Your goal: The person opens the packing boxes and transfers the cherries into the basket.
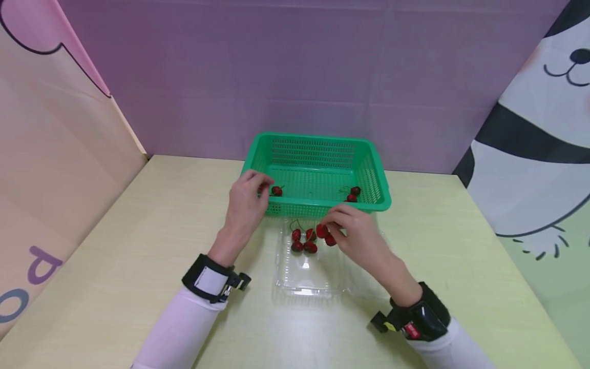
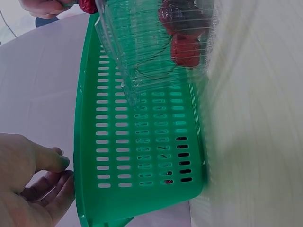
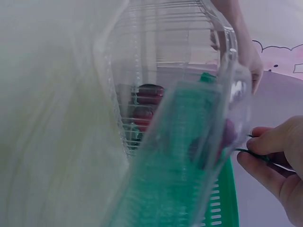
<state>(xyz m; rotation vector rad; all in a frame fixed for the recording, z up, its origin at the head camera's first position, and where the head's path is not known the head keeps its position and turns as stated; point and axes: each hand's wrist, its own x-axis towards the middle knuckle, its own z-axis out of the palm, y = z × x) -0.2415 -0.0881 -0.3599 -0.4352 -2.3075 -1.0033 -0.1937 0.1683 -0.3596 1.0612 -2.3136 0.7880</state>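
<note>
My right hand (image 1: 361, 236) pinches thin green stems (image 3: 251, 152) between thumb and fingers. From them a pair of cherries (image 1: 321, 230) hangs over the clear plastic box (image 1: 288, 277). Inside the box, several dark red cherries (image 1: 297, 246) lie grouped toward its far end. My left hand (image 1: 246, 202) is over the near left rim of the green basket (image 1: 318, 209), its fingers loosely bent; the left wrist view shows nothing between thumb and fingers. Just beyond those fingertips, a cherry (image 1: 276, 190) lies in the basket's left corner.
More cherries (image 1: 354, 193) with stems lie in the basket's near right corner. The box's transparent lid (image 1: 364, 279) is folded out to the right, under my right forearm. Behind the pale wooden table (image 1: 138, 246) hangs a purple cloth (image 1: 304, 66).
</note>
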